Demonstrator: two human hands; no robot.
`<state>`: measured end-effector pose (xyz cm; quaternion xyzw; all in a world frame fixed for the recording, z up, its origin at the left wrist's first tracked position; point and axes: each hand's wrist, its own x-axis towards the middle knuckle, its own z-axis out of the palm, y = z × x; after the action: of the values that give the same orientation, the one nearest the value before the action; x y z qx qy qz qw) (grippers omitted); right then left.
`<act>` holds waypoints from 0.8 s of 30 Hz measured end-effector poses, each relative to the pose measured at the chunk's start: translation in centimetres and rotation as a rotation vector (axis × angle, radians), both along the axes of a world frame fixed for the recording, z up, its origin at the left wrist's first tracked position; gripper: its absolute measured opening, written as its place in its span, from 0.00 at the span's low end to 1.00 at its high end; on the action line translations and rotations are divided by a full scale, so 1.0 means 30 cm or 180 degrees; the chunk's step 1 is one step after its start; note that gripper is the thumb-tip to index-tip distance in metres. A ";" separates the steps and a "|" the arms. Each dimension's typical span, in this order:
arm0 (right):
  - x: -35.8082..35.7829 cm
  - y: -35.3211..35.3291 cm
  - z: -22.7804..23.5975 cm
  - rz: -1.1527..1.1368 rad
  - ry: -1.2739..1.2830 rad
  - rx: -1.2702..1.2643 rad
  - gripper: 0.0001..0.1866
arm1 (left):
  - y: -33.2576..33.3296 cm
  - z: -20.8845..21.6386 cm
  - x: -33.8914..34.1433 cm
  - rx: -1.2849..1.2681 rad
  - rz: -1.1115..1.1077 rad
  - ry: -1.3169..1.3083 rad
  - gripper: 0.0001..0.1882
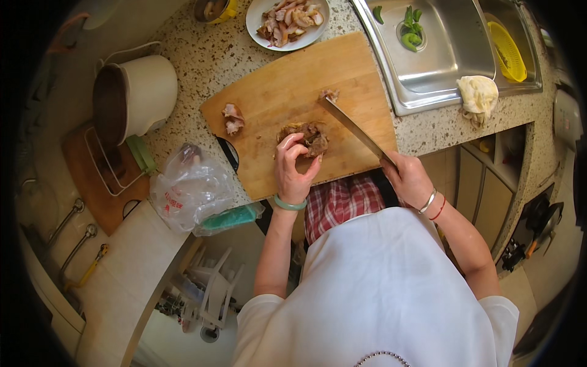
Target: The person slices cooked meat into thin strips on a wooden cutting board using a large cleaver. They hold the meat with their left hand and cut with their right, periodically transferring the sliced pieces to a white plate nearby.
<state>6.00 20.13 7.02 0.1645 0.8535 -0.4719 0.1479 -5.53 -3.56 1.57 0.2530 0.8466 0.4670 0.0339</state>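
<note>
A large wooden cutting board [342, 67] lies on the speckled counter. On it sits a brown chunk of cooked meat [316, 139], and my left hand [292, 168] has its curled fingers and thumb on the chunk's near left side. My right hand [408, 180] is closed around the handle of a kitchen knife [358, 129]. The blade points up and left across the board, apart from the chunk. At its tip is a small meat scrap [329, 95]. Another pale pink meat piece [233, 118] rests near the board's left edge.
A white plate of sliced meat [290, 24] stands beyond the board, with a yellow-rimmed bowl [215, 10] beside it. Green peppers [412, 30] lie in the steel sink [452, 79]; a cloth [479, 95] hangs over its edge. Left are a plastic bag [189, 189] and a white appliance [150, 92].
</note>
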 end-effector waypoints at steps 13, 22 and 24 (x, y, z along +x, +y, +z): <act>-0.047 0.063 0.035 0.0991 0.0002 0.0497 0.09 | -0.032 0.061 -0.025 -0.0360 -0.0936 0.0319 0.23; -0.054 0.005 0.057 0.0992 -0.0123 0.0002 0.08 | -0.253 0.038 -0.041 -0.1161 -0.0971 0.1113 0.14; -0.066 -0.025 0.051 0.1012 -0.0270 -0.0015 0.08 | -0.271 0.008 -0.019 -0.1077 -0.0788 0.1064 0.15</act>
<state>4.02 19.38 8.57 0.0468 0.8606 -0.4371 0.2570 -6.10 -11.69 1.81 0.4190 0.8690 0.2630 -0.0076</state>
